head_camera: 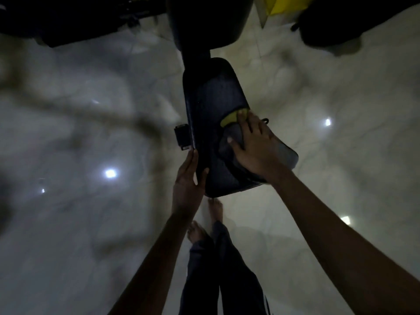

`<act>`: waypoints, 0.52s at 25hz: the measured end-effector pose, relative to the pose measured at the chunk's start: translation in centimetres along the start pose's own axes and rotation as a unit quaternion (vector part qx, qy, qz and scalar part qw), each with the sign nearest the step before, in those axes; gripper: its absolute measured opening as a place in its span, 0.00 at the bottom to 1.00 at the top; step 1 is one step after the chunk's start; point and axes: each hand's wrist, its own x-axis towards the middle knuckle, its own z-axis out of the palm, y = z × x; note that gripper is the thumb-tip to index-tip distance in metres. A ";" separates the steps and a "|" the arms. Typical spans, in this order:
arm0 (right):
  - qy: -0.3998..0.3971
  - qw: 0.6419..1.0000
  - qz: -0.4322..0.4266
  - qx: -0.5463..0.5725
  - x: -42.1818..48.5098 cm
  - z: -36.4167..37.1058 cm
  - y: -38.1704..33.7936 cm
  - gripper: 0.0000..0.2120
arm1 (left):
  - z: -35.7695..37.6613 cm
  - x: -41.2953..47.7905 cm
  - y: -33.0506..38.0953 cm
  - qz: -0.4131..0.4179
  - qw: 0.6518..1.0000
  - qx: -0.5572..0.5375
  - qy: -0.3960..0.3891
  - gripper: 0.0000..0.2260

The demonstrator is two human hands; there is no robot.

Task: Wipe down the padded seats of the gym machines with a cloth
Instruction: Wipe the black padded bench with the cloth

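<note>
I see a glossy pale marble floor [68, 223] with bright light reflections [110, 173]; a yellow object [286, 4] sits top right.

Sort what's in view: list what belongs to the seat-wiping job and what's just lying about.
Job: padded seat; cloth, pressed flat by the right hand; left hand, gripping the seat's left edge.
Lying about: yellow object at the top edge; black fitting beside the seat; dark machine at top left; tiled floor.
</note>
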 end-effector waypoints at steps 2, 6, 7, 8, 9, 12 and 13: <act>0.002 0.999 -0.034 -0.043 -2.6 1.0 0.1 0.37 | 0.1 -0.8 -0.2 0.008 1.000 -0.002 -0.005 0.27; 0.016 0.995 -0.070 -0.067 1.0 0.8 -1.8 0.32 | -0.4 -0.2 -0.9 -0.001 0.999 -0.037 -0.035 0.29; 0.015 0.994 -0.082 -0.075 2.7 0.6 -2.8 0.32 | -0.7 0.0 -1.1 -0.002 0.998 -0.050 -0.045 0.30; 0.008 0.993 -0.089 -0.081 4.4 0.4 -3.7 0.32 | -0.9 0.0 -1.2 -0.001 0.997 -0.057 -0.049 0.31; 0.001 0.992 -0.091 -0.085 5.7 0.2 -4.6 0.32 | -1.1 0.0 -1.3 0.000 0.997 -0.061 -0.048 0.31; 0.010 0.990 -0.108 -0.088 5.7 0.7 -5.2 0.31 | -0.8 -0.7 -1.3 -0.005 0.996 -0.078 -0.030 0.30; 0.016 0.987 -0.132 -0.091 4.4 1.1 -4.7 0.31 | -0.6 -1.1 -1.4 -0.008 0.996 -0.088 -0.026 0.30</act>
